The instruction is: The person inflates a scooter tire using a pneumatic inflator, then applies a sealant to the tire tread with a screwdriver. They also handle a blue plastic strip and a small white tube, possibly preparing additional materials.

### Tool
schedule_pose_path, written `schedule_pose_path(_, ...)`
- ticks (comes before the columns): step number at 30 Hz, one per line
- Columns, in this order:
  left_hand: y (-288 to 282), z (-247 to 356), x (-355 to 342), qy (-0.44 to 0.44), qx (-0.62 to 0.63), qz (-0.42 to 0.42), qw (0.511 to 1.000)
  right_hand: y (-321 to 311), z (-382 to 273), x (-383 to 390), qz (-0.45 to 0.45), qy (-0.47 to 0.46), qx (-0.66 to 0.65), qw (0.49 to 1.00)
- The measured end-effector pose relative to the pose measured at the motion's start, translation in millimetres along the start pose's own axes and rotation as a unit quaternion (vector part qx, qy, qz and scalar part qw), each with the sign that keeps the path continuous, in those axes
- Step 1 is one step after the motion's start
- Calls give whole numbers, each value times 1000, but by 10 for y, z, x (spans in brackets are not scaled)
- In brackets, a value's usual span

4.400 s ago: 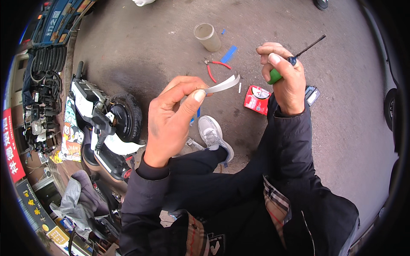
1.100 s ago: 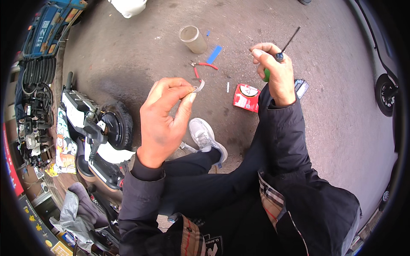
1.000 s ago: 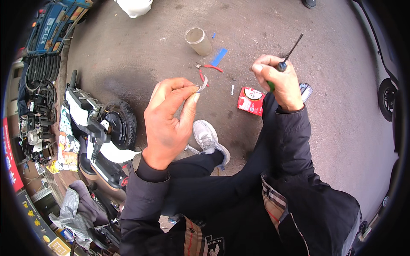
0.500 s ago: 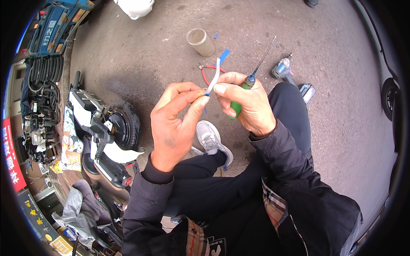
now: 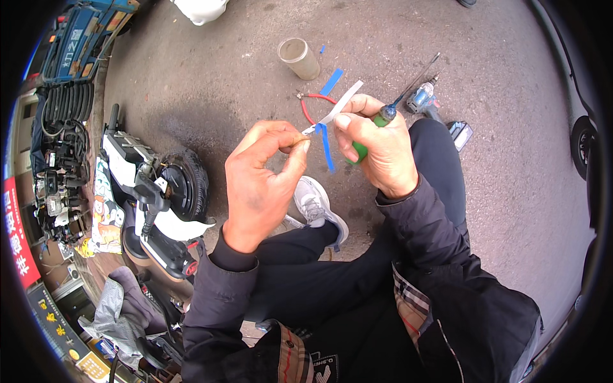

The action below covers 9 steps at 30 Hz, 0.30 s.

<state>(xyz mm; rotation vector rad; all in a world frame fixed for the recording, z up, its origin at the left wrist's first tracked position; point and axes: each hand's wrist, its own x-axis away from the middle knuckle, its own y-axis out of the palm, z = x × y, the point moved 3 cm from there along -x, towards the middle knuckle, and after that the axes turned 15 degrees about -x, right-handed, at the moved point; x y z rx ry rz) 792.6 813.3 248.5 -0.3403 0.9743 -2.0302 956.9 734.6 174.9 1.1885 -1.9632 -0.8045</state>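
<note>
While both hands [image 5: 319, 150] stay together, the white strip [image 5: 341, 105] seems pulled further out.

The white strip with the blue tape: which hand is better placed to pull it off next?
Probably the right hand: its thumb and forefinger already pinch the white strip, though it also holds the green-handled screwdriver. The left hand pinches a small part at the strip's lower end and can steady it.

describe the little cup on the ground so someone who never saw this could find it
Start at the grey concrete ground ahead of the person's raised hands. Just beyond the red-handled pliers lies a short beige cylindrical cup, tipped on its side. It is the only round, open-mouthed thing there; the blue tape scraps beside it are flat.
</note>
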Motion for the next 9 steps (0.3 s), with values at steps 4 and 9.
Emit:
schedule_pose_path(4, -15, -43, 8, -21, -17, -14, 1000, -43, -40, -30, 14, -27, -2, 1000)
schedule_pose_path(9, 48, -114, -6, -61, 25, -45, 997, -190, -129, -96, 33, -69, 10, 997)
